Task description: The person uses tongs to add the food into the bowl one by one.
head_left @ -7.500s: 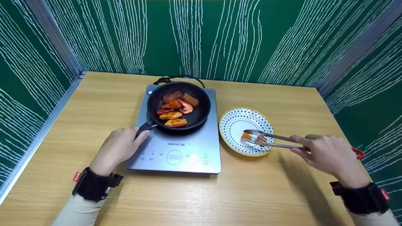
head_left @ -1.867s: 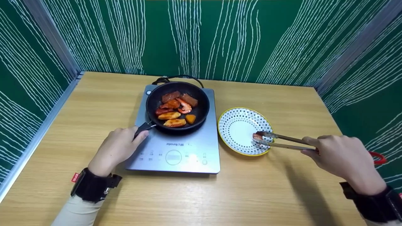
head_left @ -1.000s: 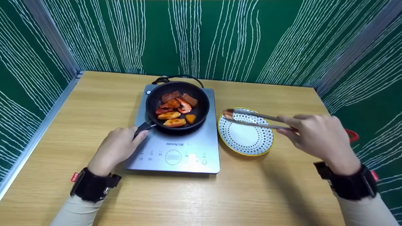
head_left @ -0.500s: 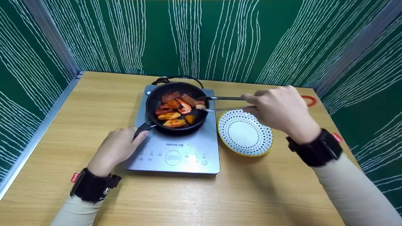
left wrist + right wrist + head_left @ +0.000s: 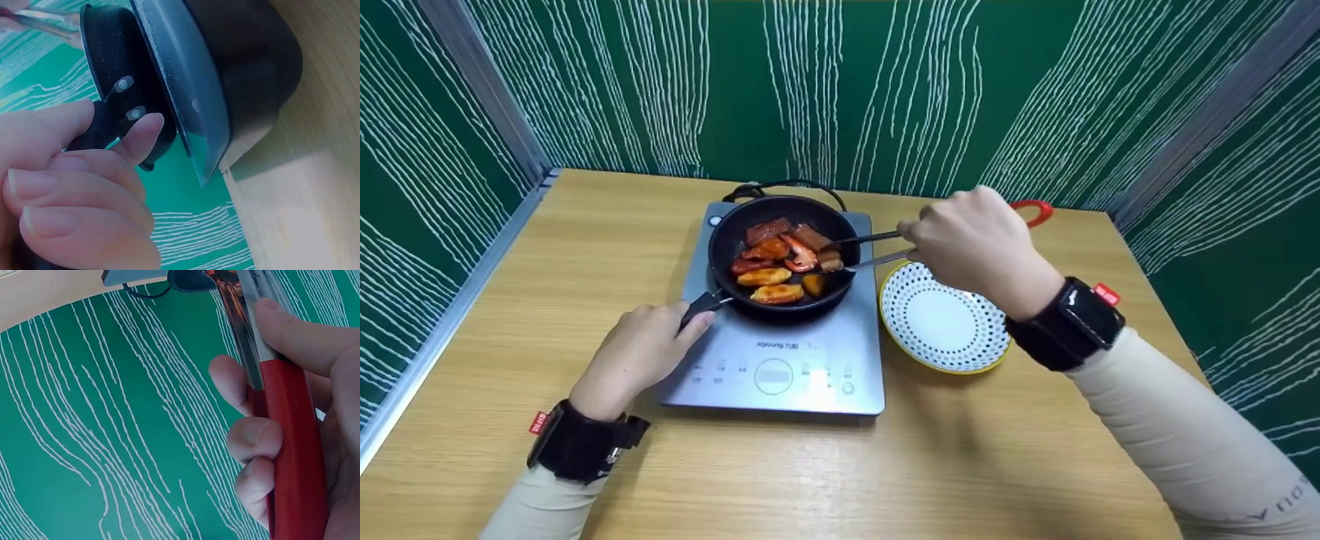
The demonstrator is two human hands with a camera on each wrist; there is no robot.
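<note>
In the head view, my left hand (image 5: 641,356) grips the black handle (image 5: 703,308) of a frying pan (image 5: 729,238). My right hand (image 5: 975,240) holds metal tongs (image 5: 877,261) with red handles (image 5: 292,450), fingers wrapped round them in the right wrist view. The tongs' tips reach into the pan's right side, beside a small pinkish-brown piece of food (image 5: 830,260); whether they touch it I cannot tell. Around it lie a shrimp (image 5: 801,253), an orange chunk (image 5: 813,284), brown slabs (image 5: 769,231), reddish pieces (image 5: 751,265) and two browned yellow pieces (image 5: 778,293).
The pan sits on a silver induction cooker (image 5: 810,397), its black cord (image 5: 810,182) behind. Right of it stands a dotted plate (image 5: 937,319) with a yellow rim, bearing no food in its visible part. Green white-streaked panels (image 5: 885,97) enclose the wooden table (image 5: 735,480).
My right hand has carried the last small piece leftward from the plate into the pan with the tongs. The orange chunk went from plate to pan earlier. My left hand has stayed on the handle.
</note>
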